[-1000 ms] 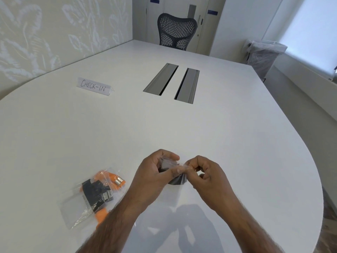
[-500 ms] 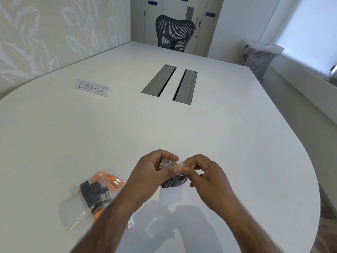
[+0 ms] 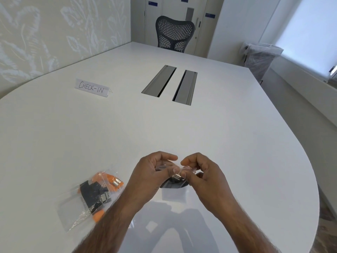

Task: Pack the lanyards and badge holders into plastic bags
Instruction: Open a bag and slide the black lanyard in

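Above the white table, left hand and right hand pinch the top edge of a clear bag (dark lanyard inside). At eight o'clock lies a filled bag, orange and black contents, touching the left forearm.

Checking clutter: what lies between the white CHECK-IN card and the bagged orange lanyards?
Nothing: the head view shows bare white table between the card and the bag.

Packed bags crowding near left, table ahead open — sign and, seemingly, cable slots far off
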`<state>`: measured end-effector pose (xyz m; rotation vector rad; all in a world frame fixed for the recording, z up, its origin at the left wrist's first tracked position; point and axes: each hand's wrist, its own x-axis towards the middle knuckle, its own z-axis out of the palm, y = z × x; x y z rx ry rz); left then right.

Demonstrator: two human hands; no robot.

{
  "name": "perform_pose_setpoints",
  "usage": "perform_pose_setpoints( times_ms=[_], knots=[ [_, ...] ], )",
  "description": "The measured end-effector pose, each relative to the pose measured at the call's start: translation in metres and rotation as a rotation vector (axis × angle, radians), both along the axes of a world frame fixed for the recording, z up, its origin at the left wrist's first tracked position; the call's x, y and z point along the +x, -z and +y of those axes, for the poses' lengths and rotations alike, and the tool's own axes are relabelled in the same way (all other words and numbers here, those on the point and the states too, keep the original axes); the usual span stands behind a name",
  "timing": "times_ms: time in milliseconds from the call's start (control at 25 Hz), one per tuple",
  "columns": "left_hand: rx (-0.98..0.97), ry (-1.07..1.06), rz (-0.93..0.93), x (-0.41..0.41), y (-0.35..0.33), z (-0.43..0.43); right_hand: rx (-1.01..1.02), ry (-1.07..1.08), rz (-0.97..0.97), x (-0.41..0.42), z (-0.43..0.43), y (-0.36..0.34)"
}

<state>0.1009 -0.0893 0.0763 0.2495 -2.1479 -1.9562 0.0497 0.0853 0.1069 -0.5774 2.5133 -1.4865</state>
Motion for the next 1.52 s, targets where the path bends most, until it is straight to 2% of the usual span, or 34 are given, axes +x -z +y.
perform_pose_setpoints(
  times_ms=[120, 240, 360, 520, 680, 920, 1080, 1240, 1440, 1520],
  knots=[
    [-0.092, 0.062, -0.032, -0.001, 0.004, -0.003, -0.025, 0.008, -0.004, 0.001, 0.001, 0.001],
    [-0.063, 0.167, -0.041, 0.003, 0.003, -0.011, -0.045, 0.053, -0.018, 0.0, 0.002, 0.002],
    [-0.108, 0.109, -0.033, 0.002, 0.008, -0.015, -0.072, 0.01, -0.092, -0.001, 0.003, 0.001],
    [-0.052, 0.056, -0.033, 0.003, 0.012, -0.013, -0.008, -0.107, -0.167, 0.0, 0.004, -0.002],
    [-0.067, 0.028, -0.09, 0.01, 0.016, -0.007, 0.046, -0.084, -0.17, 0.003, 0.005, 0.006],
    [-0.293, -0.136, -0.169, 0.026, 0.024, 0.012, -0.02, -0.081, -0.39, 0.02, 0.006, 0.036],
    [-0.439, -0.2, -0.188, 0.047, 0.021, 0.013, -0.046, -0.312, -0.514, 0.035, -0.001, 0.047],
    [-0.546, -0.271, -0.245, 0.071, 0.018, 0.0, -0.025, -0.441, -0.556, 0.046, -0.02, 0.049],
    [-0.688, -0.45, -0.19, 0.111, 0.014, -0.049, -0.019, -0.576, -0.631, 0.058, -0.046, 0.055],
    [-0.801, -0.489, -0.307, 0.128, 0.017, -0.077, -0.024, -0.546, -0.627, 0.062, -0.055, 0.058]
  ],
)
